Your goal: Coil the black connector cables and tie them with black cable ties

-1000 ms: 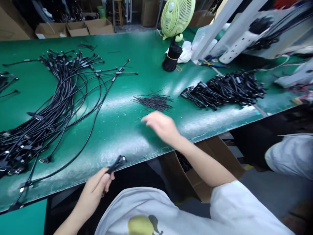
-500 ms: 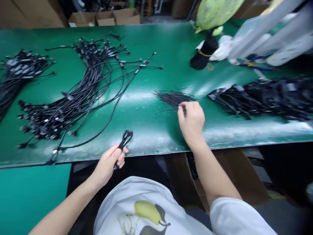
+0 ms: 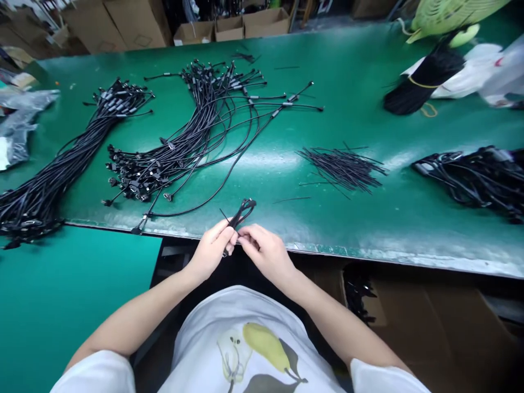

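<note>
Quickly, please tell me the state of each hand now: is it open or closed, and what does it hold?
Left hand: closed, holding a looped black cable.
Right hand: closed beside that cable; whether it holds it cannot be told.

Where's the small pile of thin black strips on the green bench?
In the head view, the thin black strips sit right of centre on the green workbench, left of the heaped black cables and beyond the right hand.

held cable (image 3: pixel 241 214) partly hidden by left hand (image 3: pixel 210 250)

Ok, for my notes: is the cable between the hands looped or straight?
Looped: the black cable forms a small loop above the left hand and right hand.
</note>
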The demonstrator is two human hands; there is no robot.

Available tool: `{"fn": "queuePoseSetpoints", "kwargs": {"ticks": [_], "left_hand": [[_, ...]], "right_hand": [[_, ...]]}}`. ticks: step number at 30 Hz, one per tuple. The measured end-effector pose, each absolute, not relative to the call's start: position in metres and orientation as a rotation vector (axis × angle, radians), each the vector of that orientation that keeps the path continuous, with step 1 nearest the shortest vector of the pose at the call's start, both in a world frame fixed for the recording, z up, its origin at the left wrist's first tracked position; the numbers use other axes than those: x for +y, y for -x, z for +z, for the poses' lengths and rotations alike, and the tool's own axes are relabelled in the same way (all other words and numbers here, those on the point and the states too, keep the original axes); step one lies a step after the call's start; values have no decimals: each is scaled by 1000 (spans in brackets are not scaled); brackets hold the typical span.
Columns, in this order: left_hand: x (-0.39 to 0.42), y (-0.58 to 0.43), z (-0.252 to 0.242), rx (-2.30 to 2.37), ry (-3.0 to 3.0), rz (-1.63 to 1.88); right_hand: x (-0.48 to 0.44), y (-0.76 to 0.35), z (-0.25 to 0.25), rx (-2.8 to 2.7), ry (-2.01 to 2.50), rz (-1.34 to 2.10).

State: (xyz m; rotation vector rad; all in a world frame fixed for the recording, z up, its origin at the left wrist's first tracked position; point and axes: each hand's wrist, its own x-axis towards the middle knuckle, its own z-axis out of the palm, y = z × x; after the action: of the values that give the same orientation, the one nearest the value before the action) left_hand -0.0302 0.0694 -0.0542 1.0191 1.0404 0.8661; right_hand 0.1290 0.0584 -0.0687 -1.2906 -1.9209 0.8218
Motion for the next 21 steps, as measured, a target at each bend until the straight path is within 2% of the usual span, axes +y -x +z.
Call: {"fn": "queuePoseSetpoints", "kwargs": {"ticks": [3, 6, 11, 14, 18, 21], "left_hand": [[70, 36, -60, 1184, -1407, 863], [70, 39, -63, 1233, -1676, 850], [73, 41, -61, 1176, -1479, 646], [74, 39, -62, 1196, -1265, 599], [73, 36, -61, 1250, -1361, 583], [71, 34, -60, 1279, -1403, 535]], "right_hand": [[64, -135, -59, -2300, 1147, 274], [77, -142, -45, -2567, 793, -60], [90, -140, -23, -2785, 431, -693], [89, -133, -12, -2870, 376, -909], [80, -125, -16, -2980, 401, -1101], [84, -124, -30, -2962, 570, -1088]]}}
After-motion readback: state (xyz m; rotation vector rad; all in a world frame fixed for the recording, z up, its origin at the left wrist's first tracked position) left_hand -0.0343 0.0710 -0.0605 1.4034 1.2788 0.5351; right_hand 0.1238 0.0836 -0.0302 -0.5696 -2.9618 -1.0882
